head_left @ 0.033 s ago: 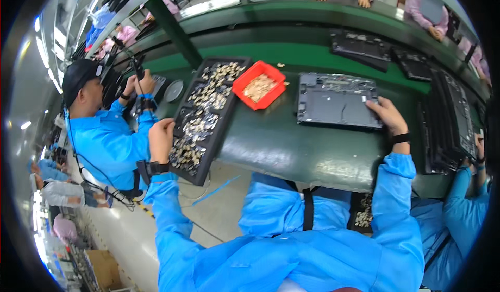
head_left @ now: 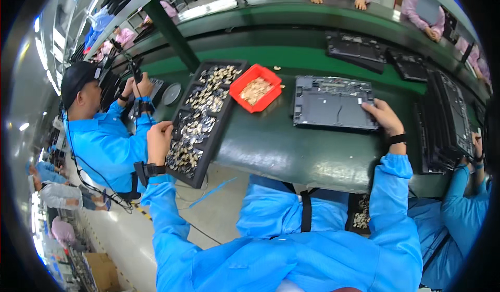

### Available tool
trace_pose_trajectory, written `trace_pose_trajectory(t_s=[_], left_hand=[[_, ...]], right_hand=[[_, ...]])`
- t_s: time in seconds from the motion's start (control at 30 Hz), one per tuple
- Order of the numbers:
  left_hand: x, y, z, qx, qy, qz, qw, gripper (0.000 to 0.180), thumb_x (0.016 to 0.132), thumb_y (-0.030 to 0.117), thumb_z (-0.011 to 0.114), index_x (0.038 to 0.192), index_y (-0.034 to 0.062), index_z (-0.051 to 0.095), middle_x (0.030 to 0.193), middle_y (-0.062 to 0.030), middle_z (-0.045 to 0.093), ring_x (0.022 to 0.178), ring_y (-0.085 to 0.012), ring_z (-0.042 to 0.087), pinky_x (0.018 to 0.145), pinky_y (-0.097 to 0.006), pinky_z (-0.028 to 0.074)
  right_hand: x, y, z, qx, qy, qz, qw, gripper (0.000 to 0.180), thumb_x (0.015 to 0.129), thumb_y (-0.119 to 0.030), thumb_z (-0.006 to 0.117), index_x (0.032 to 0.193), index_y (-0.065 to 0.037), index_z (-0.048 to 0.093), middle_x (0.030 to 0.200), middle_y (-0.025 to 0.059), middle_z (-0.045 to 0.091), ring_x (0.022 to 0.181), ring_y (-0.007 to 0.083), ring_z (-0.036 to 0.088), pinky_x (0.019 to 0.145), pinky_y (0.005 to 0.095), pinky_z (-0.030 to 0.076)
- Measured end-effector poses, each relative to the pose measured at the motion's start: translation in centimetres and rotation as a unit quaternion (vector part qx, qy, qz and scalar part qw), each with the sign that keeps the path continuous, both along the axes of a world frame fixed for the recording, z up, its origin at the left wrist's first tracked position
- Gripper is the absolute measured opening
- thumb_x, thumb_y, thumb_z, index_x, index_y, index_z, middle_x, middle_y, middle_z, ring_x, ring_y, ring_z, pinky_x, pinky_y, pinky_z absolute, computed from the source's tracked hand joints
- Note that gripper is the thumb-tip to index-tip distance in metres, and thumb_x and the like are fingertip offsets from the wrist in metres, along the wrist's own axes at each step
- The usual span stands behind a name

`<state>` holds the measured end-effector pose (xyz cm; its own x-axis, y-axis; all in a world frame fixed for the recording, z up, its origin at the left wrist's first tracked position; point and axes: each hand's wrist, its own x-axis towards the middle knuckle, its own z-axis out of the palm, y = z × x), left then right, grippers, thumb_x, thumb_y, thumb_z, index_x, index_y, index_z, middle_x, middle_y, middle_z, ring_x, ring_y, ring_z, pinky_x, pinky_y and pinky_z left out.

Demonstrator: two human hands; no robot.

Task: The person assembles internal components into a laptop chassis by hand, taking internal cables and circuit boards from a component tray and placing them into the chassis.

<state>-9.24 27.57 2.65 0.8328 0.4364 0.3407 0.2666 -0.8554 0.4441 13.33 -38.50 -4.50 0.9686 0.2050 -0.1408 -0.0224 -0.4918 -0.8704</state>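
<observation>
The left hand (head_left: 159, 138) rests on the near left edge of a long black tray (head_left: 221, 119) full of small pale metal parts (head_left: 200, 117), fingers curled down onto the parts; whether they pinch one I cannot tell. The tray lies slanted on the green belt (head_left: 281, 146), its near end hanging over the belt's edge. The right hand (head_left: 384, 116) lies on the near right corner of a dark grey flat panel (head_left: 333, 103), fingers bent and pressed onto it, a black band at the wrist. The panel sits flat on the belt, well apart from the tray. Between them, just beside the tray's far end, stands a red square tub (head_left: 256, 88) holding pale bits. More dark panels (head_left: 445, 120) stack at the right. On the left a person in blue with a black cap (head_left: 78, 78) works beside the tray
</observation>
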Motion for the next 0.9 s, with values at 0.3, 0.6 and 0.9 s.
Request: trace_pose_trajectory(t_s=[0.3, 0.6, 0.9], left_hand=[[0.5, 0.1, -1.2, -0.006, -0.007, 0.001, 1.000, 0.036, 0.089, 0.005, 0.073, 0.123, -0.0070, 0.073, 0.095, -0.0219, 0.080, 0.088, -0.0270, 0.080, 0.077, -0.035, 0.062], [-1.8, -3.1, 3.2, -0.081, -0.056, -0.009, 0.995, 0.033, 0.093, 0.002, 0.066, 0.123, -0.0112, 0.071, 0.110, -0.0219, 0.079, 0.101, -0.0237, 0.078, 0.091, -0.032, 0.061], [-0.1, -5.2, 4.1, -0.033, -0.117, -0.024, 0.992, 0.038, 0.098, 0.002, 0.072, 0.136, 0.0032, 0.069, 0.108, -0.0151, 0.079, 0.099, -0.0199, 0.078, 0.086, -0.031, 0.060]], right_hand=[[-0.8, 0.1, 0.7, 0.071, 0.017, 0.007, 0.997, 0.046, 0.101, -0.041, 0.071, 0.117, 0.003, 0.072, 0.086, 0.0012, 0.070, 0.072, 0.0076, 0.062, 0.063, 0.0249, 0.051], [-1.8, -0.9, 3.3, -0.015, 0.076, -0.040, 0.996, 0.038, 0.102, -0.045, 0.070, 0.109, -0.008, 0.067, 0.075, 0.0031, 0.067, 0.059, 0.0106, 0.063, 0.049, 0.0250, 0.051], [-4.4, 2.4, 9.4, 0.022, -0.177, -0.056, 0.982, 0.019, 0.105, -0.024, 0.069, 0.110, -0.006, 0.064, 0.078, -0.0015, 0.066, 0.070, 0.0040, 0.060, 0.062, 0.0204, 0.044]])
